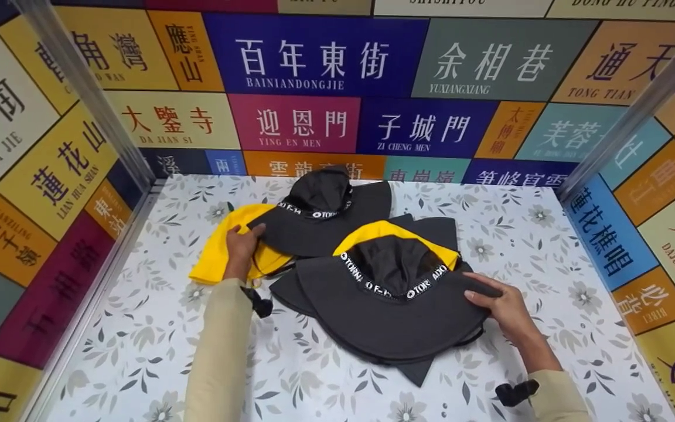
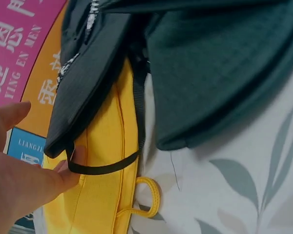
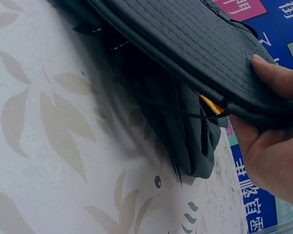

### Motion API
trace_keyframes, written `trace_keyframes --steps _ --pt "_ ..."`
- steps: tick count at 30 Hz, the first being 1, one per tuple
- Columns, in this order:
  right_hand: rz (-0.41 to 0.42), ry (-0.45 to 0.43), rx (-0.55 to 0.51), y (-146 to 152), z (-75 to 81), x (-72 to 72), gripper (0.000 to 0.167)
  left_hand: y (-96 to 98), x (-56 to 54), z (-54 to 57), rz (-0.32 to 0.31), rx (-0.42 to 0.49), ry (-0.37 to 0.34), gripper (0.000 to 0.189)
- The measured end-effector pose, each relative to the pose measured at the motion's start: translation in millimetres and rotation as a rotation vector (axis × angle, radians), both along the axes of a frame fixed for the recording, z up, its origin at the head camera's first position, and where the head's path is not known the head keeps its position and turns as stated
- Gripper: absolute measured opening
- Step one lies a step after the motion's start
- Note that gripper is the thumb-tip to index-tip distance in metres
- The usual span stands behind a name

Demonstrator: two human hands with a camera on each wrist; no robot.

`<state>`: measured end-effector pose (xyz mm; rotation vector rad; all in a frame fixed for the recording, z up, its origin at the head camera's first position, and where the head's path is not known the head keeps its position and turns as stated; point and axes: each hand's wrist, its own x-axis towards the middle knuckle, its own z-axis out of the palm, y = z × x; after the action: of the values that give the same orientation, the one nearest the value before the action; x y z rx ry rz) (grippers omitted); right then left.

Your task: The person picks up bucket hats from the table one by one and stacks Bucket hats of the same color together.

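On the table, my left hand [image 1: 242, 246] is at the brim edge of a black-and-yellow sun hat [image 1: 337, 234]. In the left wrist view its thumb and finger stand apart, one fingertip at the brim corner beside a thin black strap [image 2: 105, 169]. The hat's yellow part [image 2: 100, 126] spreads beneath the brim. My right hand [image 1: 507, 302] grips the brim of another black-and-yellow sun hat [image 1: 396, 325], thumb on top and fingers underneath. White lettering runs round the base of its crown. More black brims show under this hat, and dark folded cloth [image 3: 190, 141] hangs below the brim.
The hats lie on a white table [image 1: 138, 351] with a grey leaf and flower print. Panels with street names [image 1: 314, 53] form a wall behind and at both sides, with clear corner strips [image 1: 88, 88]. A yellow cord loop [image 2: 154, 197] sticks out near the left hand.
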<state>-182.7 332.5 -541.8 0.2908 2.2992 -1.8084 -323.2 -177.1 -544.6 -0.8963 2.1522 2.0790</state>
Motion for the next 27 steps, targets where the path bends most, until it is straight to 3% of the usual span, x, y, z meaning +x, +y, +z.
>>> trace_keyframes --steps 7,10,13,16,20,23,26,27 --pt "0.005 0.006 0.002 2.6 -3.1 1.1 0.06 -3.1 3.9 -2.1 0.065 0.283 0.032 0.079" --pt "0.007 0.003 0.003 3.1 -4.0 2.2 0.06 -3.3 4.0 -4.4 0.072 0.399 0.029 0.061" --pt "0.009 0.004 0.006 2.5 -5.0 2.7 0.06 -2.2 4.2 -6.9 0.076 0.461 0.049 0.031" --pt "0.015 0.003 0.004 2.0 -5.4 3.4 0.06 0.7 3.9 -9.4 0.086 0.456 0.092 0.019" --pt "0.009 0.005 -0.004 1.2 -5.6 3.8 0.061 6.8 3.5 -11.9 0.062 0.37 0.125 0.031" --pt "0.009 0.012 -0.006 0.9 -6.1 3.4 0.061 12.1 3.7 -13.6 0.033 0.3 0.113 0.03" --pt "0.005 0.015 0.001 0.8 -6.5 3.2 0.061 17.6 4.1 -14.3 -0.012 0.303 0.101 0.013" --pt "0.004 0.015 0.006 1.0 -6.2 3.2 0.061 19.3 4.3 -13.4 -0.031 0.326 0.092 0.023"
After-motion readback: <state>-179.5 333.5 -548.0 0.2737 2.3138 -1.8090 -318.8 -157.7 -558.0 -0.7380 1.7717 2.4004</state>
